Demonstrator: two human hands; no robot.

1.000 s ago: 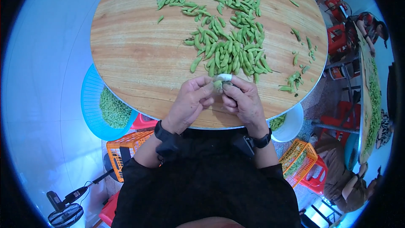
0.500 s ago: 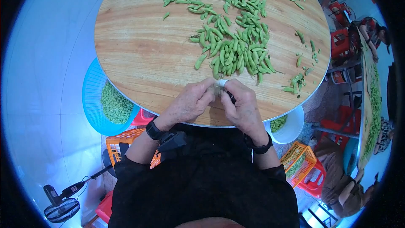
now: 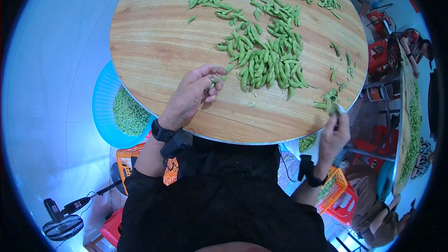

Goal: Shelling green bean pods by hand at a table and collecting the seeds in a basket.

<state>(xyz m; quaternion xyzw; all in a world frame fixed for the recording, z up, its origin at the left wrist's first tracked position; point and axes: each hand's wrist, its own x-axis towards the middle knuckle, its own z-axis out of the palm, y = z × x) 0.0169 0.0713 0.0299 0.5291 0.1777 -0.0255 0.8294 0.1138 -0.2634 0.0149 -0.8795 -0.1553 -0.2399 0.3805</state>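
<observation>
Green soybean pods (image 3: 266, 67) lie in a loose pile across the wooden round table (image 3: 163, 65). My left hand (image 3: 193, 91) is over the near left part of the table, fingers curled around small green soybeans (image 3: 212, 84). Its index fingertip is close to a pod (image 3: 229, 68) at the pile's left edge. At the table's right rim, my right hand (image 3: 337, 133) has thumb and fingers pinched together, with a white wrap (image 3: 340, 108) on one finger. Something green and blurred shows at those fingertips, beside pod scraps (image 3: 330, 98).
A blue basket (image 3: 101, 107) of shelled beans stands below the table's left edge. Orange crates (image 3: 126, 163) flank me, and a white bucket (image 3: 313, 151) holds green pieces under the right rim. A fan (image 3: 63, 228) stands lower left. Other people sit at another table (image 3: 403, 135) far right.
My hands were together at the front of the pile and have parted. The left went left and slightly forward; the right swung out to the table's right rim.
</observation>
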